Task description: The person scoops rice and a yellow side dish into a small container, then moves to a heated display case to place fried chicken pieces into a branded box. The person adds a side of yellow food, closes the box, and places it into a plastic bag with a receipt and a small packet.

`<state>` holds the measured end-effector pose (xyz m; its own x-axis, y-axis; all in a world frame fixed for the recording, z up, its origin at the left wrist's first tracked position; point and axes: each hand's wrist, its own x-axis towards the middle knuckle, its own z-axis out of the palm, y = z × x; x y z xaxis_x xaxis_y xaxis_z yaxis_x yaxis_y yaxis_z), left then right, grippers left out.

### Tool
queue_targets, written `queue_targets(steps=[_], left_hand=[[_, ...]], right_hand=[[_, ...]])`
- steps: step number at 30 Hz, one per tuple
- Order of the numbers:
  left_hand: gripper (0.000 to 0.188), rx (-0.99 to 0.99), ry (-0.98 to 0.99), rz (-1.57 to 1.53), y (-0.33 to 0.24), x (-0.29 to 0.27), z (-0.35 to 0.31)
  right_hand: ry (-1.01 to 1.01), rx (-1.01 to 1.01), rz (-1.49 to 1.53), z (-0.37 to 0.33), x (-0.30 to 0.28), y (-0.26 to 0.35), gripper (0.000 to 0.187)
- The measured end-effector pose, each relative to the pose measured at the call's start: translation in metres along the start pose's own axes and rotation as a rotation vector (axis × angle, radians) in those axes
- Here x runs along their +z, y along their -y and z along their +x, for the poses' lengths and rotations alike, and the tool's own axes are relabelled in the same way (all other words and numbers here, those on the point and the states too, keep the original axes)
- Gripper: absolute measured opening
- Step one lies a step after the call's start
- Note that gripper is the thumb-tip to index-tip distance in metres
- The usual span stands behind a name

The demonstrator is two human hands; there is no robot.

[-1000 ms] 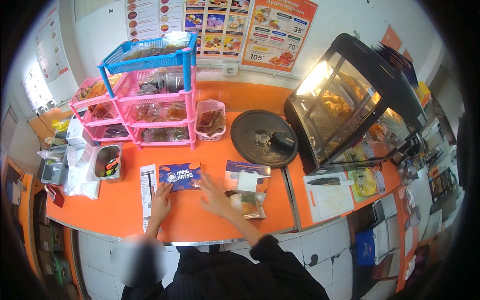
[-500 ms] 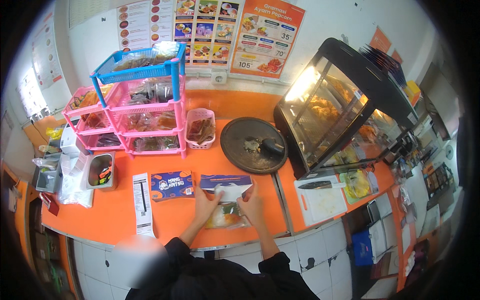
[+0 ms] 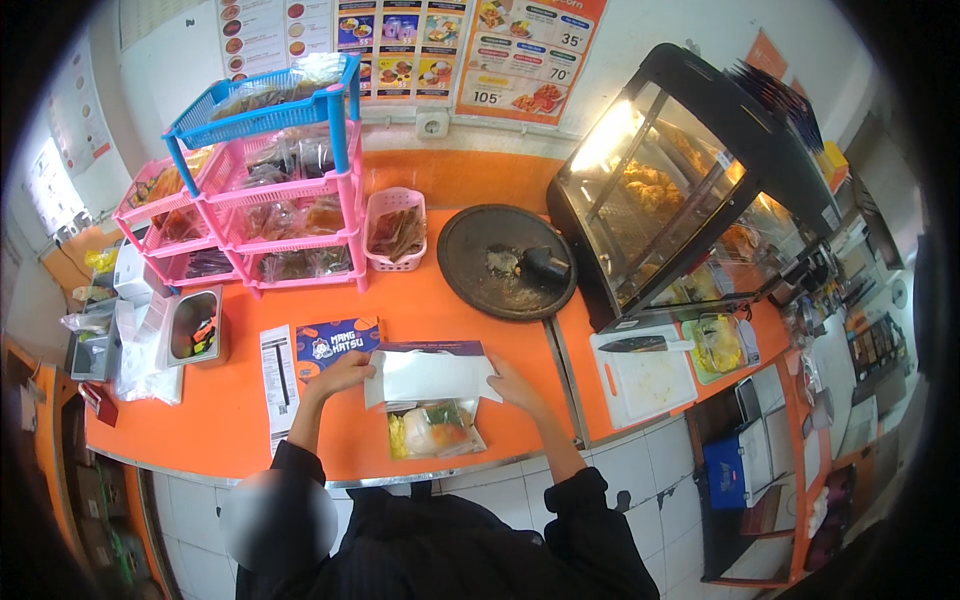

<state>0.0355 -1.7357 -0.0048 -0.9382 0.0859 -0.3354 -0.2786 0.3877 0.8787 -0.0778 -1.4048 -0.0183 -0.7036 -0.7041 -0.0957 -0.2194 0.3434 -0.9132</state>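
Observation:
A cardboard food box lid (image 3: 432, 376), white inside with a dark blue printed far edge, is held up above the orange counter. My left hand (image 3: 345, 376) pinches its left end, while my right hand (image 3: 512, 386) grips the right end. Just nearer to me lies the food portion (image 3: 435, 428), with white rice, yellow shreds, an orange-brown piece and something green, partly under clear plastic. Whether it sits inside the same box is hard to tell. Left of the lid is a flat blue and orange printed box (image 3: 335, 338), next to a long paper receipt (image 3: 280, 390).
Behind stand a round stone mortar (image 3: 480, 285) with its dark pestle (image 3: 546, 264), a pink basket (image 3: 396, 228) and tiered racks (image 3: 255, 215). To the right are a heated display case (image 3: 650, 190) and a white cutting board (image 3: 640, 395) with a knife (image 3: 635, 344). A metal container (image 3: 195, 325) stands left.
My hands have moved apart to the two ends of the lid. More of its white inside shows, and more of the food is uncovered. My view has shifted slightly downward.

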Motion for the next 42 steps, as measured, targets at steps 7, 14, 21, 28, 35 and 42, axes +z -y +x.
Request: queue_targets(steps=[7, 14, 21, 28, 35, 42], left_hand=[[0.050, 0.381, -0.112, 0.383, -0.015, 0.058, -0.079], [0.062, 0.434, -0.251, 1.073, -0.011, 0.119, -0.118], [0.063, 0.365, -0.385, 1.007, 0.002, 0.151, -0.091], [0.047, 0.323, -0.467, 1.199, 0.007, 0.161, -0.085], [0.053, 0.255, -0.454, 1.172, 0.024, 0.182, -0.082], [0.075, 0.281, -0.406, 0.902, -0.009, 0.173, -0.099]], right_hand=[[0.121, -0.038, -0.040, -0.073, 0.008, -0.004, 0.055], [0.190, -0.084, -0.947, -0.117, 0.042, 0.027, 0.061], [-0.071, -0.351, -0.841, -0.085, 0.109, 0.027, 0.059], [-0.131, -0.446, -1.110, -0.081, 0.114, 0.019, 0.056], [-0.013, -0.397, -0.807, -0.091, 0.106, 0.037, 0.081], [-0.199, -0.270, -0.469, -0.074, 0.090, 0.020, 0.086]])
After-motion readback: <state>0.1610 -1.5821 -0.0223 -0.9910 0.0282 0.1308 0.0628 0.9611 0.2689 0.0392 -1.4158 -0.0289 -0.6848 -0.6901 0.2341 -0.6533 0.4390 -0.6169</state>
